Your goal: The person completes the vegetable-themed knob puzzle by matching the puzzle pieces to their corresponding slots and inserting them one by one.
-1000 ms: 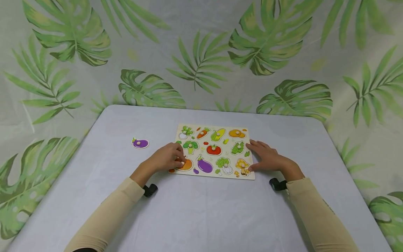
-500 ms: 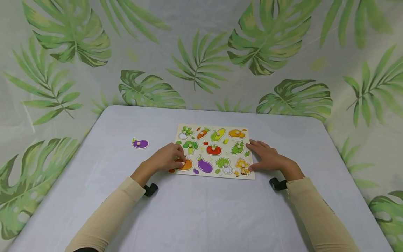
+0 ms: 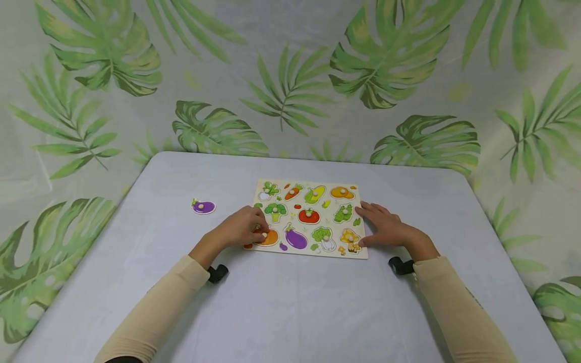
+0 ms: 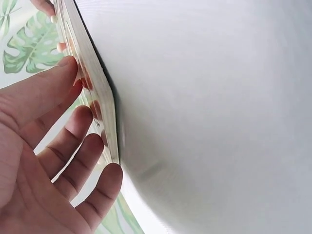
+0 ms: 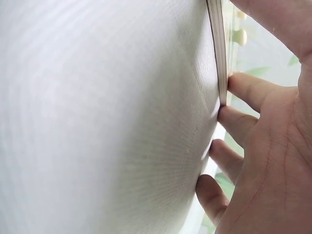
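A wooden vegetable puzzle board (image 3: 290,252) lies flat on the table, with knobbed pieces in its slots. At its lower left corner my left hand (image 3: 238,227) pinches the knob of the orange pumpkin piece (image 3: 271,238) with thumb and forefinger; the other fingers lie by the board's edge (image 4: 105,92). Across the board, my right hand (image 3: 386,228) rests on the right edge, fingers spread, near the mushroom piece (image 3: 348,235). In the right wrist view, fingertips (image 5: 241,87) touch the board's edge and the cloth. A loose purple eggplant piece (image 3: 206,207) lies left of the board.
The eggplant slot (image 3: 296,239) shows a printed eggplant without a knob. Tomato (image 3: 309,218), broccoli (image 3: 275,207) and several other pieces fill the board. White cloth covers the table (image 3: 290,307); a leaf-patterned curtain (image 3: 290,80) hangs behind it.
Hardly anything differs: the left fingers shift very slightly at the pumpkin piece. The right hand, the board and the loose eggplant piece stay in place.
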Demonstrator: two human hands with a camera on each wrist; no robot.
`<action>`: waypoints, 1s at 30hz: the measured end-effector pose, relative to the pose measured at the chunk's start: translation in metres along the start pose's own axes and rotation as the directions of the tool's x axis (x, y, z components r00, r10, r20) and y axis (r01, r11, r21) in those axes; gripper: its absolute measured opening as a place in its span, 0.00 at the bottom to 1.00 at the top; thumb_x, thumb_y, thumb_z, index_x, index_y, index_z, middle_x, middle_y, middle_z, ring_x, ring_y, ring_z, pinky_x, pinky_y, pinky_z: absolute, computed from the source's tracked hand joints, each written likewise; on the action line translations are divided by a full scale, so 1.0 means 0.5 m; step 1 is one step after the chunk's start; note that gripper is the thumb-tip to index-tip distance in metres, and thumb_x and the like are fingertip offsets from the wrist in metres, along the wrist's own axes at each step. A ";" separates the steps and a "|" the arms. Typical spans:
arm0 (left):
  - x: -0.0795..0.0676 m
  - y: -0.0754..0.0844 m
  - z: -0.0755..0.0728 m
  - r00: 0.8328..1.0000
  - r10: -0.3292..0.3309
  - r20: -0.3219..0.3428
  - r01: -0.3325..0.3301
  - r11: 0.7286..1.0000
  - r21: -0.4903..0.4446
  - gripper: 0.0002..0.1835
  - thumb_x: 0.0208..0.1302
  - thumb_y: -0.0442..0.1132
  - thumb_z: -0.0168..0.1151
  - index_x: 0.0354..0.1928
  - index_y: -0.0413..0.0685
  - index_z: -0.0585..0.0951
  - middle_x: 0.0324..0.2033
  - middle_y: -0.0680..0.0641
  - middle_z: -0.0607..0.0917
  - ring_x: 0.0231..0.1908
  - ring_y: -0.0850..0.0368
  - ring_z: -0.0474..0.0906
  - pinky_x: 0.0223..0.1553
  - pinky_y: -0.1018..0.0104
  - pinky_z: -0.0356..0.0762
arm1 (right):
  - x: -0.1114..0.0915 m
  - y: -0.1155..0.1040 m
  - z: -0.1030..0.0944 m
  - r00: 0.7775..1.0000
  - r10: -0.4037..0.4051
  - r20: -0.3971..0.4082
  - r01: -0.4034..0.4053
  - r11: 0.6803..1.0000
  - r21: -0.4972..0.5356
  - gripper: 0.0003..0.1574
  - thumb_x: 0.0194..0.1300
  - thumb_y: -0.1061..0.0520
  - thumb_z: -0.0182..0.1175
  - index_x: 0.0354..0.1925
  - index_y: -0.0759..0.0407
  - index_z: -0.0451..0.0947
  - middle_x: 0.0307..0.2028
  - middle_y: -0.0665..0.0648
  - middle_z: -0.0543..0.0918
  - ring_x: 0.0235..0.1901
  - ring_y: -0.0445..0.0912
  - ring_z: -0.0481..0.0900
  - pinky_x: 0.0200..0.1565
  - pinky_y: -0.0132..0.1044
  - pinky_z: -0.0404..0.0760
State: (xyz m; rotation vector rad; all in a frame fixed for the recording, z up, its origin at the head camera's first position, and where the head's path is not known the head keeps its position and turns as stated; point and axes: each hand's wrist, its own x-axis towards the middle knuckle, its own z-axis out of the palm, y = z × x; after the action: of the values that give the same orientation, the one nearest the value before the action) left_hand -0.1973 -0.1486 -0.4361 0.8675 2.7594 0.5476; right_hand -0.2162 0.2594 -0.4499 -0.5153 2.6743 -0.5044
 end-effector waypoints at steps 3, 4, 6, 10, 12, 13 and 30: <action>-0.001 -0.003 -0.001 0.999 -0.032 -0.020 0.031 0.999 -0.024 0.08 0.61 0.42 0.69 0.41 0.51 0.89 0.45 0.50 0.85 0.48 0.53 0.77 0.57 0.56 0.77 | 0.000 0.001 0.001 1.000 -0.001 -0.003 0.001 1.000 0.000 0.64 0.53 0.37 0.72 0.77 0.55 0.53 0.79 0.63 0.48 0.77 0.66 0.41 0.66 0.79 0.48; -0.003 -0.006 -0.004 0.998 -0.044 -0.036 0.042 0.998 -0.037 0.08 0.62 0.42 0.69 0.41 0.51 0.89 0.45 0.50 0.85 0.48 0.53 0.77 0.57 0.55 0.78 | 0.000 0.001 0.002 1.000 -0.002 -0.004 0.002 1.000 0.000 0.64 0.53 0.38 0.72 0.77 0.55 0.53 0.79 0.63 0.48 0.77 0.66 0.41 0.66 0.79 0.48; -0.008 -0.017 -0.010 0.994 -0.079 -0.078 0.074 0.995 -0.065 0.08 0.62 0.42 0.68 0.41 0.50 0.88 0.45 0.50 0.85 0.50 0.52 0.78 0.60 0.53 0.77 | 0.000 0.001 0.001 1.000 -0.006 -0.006 0.006 1.000 -0.002 0.64 0.53 0.37 0.72 0.77 0.55 0.53 0.79 0.63 0.48 0.77 0.66 0.42 0.66 0.78 0.49; -0.021 -0.052 -0.028 0.975 -0.140 -0.171 0.131 0.989 -0.063 0.09 0.63 0.41 0.66 0.43 0.47 0.87 0.49 0.46 0.85 0.56 0.46 0.78 0.65 0.48 0.74 | -0.002 0.002 -0.003 1.000 -0.023 -0.008 0.023 1.000 -0.009 0.63 0.54 0.38 0.72 0.77 0.56 0.52 0.79 0.63 0.48 0.77 0.66 0.42 0.66 0.77 0.51; -0.027 -0.070 -0.039 0.963 -0.170 -0.209 0.165 0.985 -0.040 0.11 0.64 0.40 0.66 0.45 0.45 0.86 0.51 0.44 0.84 0.58 0.44 0.76 0.66 0.47 0.72 | -0.003 0.002 -0.004 0.999 -0.032 -0.007 0.031 0.999 -0.009 0.63 0.54 0.38 0.72 0.77 0.56 0.52 0.79 0.63 0.47 0.77 0.66 0.42 0.66 0.77 0.51; -0.031 -0.080 -0.045 0.956 -0.182 -0.230 0.180 0.983 -0.031 0.11 0.64 0.40 0.65 0.45 0.44 0.86 0.52 0.43 0.84 0.58 0.42 0.76 0.66 0.46 0.72 | -0.003 0.002 -0.005 0.999 -0.034 -0.005 0.033 0.999 -0.009 0.63 0.54 0.38 0.72 0.77 0.56 0.52 0.79 0.63 0.47 0.77 0.66 0.42 0.66 0.77 0.51; -0.056 -0.170 -0.069 0.918 -0.310 -0.246 0.350 0.926 0.140 0.22 0.66 0.43 0.61 0.58 0.39 0.80 0.62 0.35 0.77 0.64 0.33 0.70 0.61 0.36 0.72 | -0.003 0.006 -0.001 0.999 -0.038 -0.009 0.038 0.999 -0.001 0.63 0.54 0.37 0.72 0.77 0.56 0.53 0.79 0.64 0.48 0.77 0.67 0.43 0.65 0.78 0.51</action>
State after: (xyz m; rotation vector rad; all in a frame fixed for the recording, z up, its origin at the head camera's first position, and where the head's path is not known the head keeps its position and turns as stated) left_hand -0.2284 -0.2395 -0.4368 0.3669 3.1047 0.3498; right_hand -0.2159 0.2626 -0.4501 -0.5659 2.6776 -0.5172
